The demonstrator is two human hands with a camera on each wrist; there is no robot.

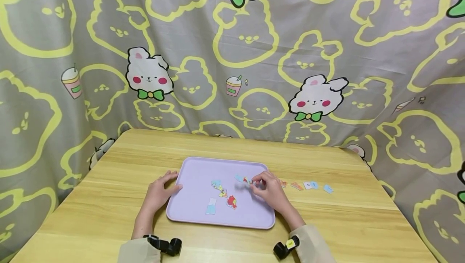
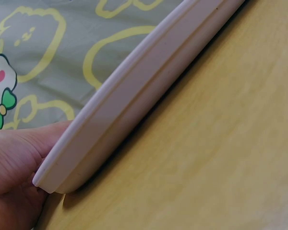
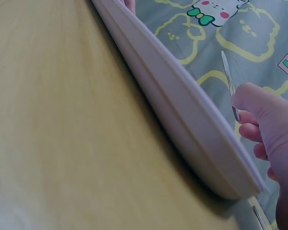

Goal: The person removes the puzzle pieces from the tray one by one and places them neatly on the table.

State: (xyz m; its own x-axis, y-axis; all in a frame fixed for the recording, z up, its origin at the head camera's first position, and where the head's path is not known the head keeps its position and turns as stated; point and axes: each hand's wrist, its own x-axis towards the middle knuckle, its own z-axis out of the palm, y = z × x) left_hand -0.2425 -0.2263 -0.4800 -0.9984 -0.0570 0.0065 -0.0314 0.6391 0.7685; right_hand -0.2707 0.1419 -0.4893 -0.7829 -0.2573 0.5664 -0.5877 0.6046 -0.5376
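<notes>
A lilac tray lies on the table, and my left hand holds its left edge, thumb over the rim. Between thumb and fingertips my right hand pinches a small picture puzzle piece, above the tray's right half. The right wrist view shows this puzzle piece edge-on, thin and tilted. On the tray lie a blue puzzle piece touching a yellowish piece, a red piece and a white-and-light-blue piece.
Right of the tray, several more puzzle pieces lie in a row on the wooden table, among them an orange piece and a light-blue piece. A patterned grey curtain hangs behind the table and at both sides.
</notes>
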